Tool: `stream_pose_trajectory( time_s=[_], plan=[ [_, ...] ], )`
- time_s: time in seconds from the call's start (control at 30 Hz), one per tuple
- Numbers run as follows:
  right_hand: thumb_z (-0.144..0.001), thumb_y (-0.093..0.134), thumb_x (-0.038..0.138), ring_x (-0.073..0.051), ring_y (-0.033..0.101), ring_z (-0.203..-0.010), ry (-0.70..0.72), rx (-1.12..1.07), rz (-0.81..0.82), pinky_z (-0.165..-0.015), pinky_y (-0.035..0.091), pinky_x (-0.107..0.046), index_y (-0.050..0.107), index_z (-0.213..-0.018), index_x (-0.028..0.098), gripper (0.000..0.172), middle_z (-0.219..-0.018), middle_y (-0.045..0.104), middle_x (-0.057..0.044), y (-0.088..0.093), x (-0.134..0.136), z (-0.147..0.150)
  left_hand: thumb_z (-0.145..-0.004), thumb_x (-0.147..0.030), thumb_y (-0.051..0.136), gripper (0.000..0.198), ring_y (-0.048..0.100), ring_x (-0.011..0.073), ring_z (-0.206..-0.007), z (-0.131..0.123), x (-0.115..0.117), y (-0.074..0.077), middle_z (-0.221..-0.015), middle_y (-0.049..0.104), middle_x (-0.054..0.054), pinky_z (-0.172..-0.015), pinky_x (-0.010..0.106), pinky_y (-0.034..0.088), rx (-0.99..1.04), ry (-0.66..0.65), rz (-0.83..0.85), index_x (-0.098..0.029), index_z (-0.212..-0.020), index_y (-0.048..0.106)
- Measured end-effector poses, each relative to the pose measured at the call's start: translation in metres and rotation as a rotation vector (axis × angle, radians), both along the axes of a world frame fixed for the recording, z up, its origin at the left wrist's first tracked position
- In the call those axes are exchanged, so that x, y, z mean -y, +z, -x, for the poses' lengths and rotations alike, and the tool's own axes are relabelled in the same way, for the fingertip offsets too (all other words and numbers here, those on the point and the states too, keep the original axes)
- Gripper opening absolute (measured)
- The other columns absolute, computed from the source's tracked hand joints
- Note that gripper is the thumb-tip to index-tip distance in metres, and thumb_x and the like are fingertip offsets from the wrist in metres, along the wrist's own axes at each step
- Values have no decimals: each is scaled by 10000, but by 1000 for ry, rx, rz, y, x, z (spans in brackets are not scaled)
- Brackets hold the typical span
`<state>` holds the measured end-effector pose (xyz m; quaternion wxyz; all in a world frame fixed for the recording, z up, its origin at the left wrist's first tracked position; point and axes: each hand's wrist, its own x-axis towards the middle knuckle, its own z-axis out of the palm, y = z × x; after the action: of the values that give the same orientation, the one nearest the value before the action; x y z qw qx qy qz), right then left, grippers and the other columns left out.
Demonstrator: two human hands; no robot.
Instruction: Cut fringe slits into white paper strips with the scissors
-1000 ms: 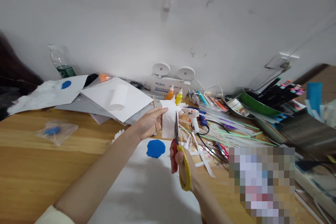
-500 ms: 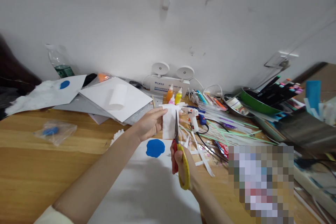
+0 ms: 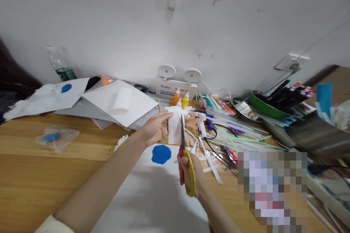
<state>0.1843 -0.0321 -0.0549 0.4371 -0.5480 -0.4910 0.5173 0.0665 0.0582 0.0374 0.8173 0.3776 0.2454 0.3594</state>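
My left hand [image 3: 156, 128] pinches the left edge of a white sheet, perhaps paper or tissue [image 3: 174, 129], holding it up above the table. In my right hand [image 3: 191, 169] are scissors [image 3: 189, 178] with red and yellow handles, their blades pointing up along the sheet's right side. The blades look nearly closed against it. Below the hands lies a white board [image 3: 153, 196] bearing a flat blue patch [image 3: 161, 154]. White cut strips [image 3: 210, 160] lie to the right of the scissors.
Behind the sheet stand an orange bottle [image 3: 176, 97] and a yellow bottle [image 3: 185, 100]. A white glue gun [image 3: 201, 125] with a cord lies to the right. A white roll [image 3: 121, 101] rests on boards at the left. A green pan [image 3: 266, 105] holds markers.
The scissors have shifted slightly left against the white sheet, and the upper part of the sheet has moved a little. My left hand keeps its hold.
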Motion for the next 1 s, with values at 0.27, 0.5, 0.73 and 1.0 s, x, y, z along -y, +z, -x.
stream_pose_trajectory(
  time_s=[0.27,0.5,0.73,1.0],
  plan=[
    [-670,493,649,-55,315,-231,-109,-55,77,-200,238,-144,390,-603,198,468,-354,322,101,-12,1,2,-849,-131,340,375,637,221,-866,0,1,2,-956,665,171,-849,364,442,24,14,30,-44,-1182,491],
    [-684,443,698,-48,314,-277,88,-62,-53,-261,225,-145,398,-651,192,508,-391,309,100,-12,1,-3,-855,-192,350,405,636,238,-868,3,-1,4,-1014,649,159,-827,399,452,74,39,59,-96,-1240,431],
    [-698,355,736,-62,312,-303,197,-161,-95,-306,232,-173,383,-739,198,541,-434,310,103,-10,2,-4,-855,-161,340,389,635,238,-872,2,0,3,-1012,647,173,-828,380,455,41,61,56,-58,-1208,466],
    [-719,416,669,-87,332,-481,242,-43,-140,-430,331,-203,410,-781,199,475,-605,379,51,-6,1,-8,-850,-188,359,378,626,248,-895,0,2,1,-1001,641,209,-828,361,448,-11,26,76,8,-1124,531]
  ],
)
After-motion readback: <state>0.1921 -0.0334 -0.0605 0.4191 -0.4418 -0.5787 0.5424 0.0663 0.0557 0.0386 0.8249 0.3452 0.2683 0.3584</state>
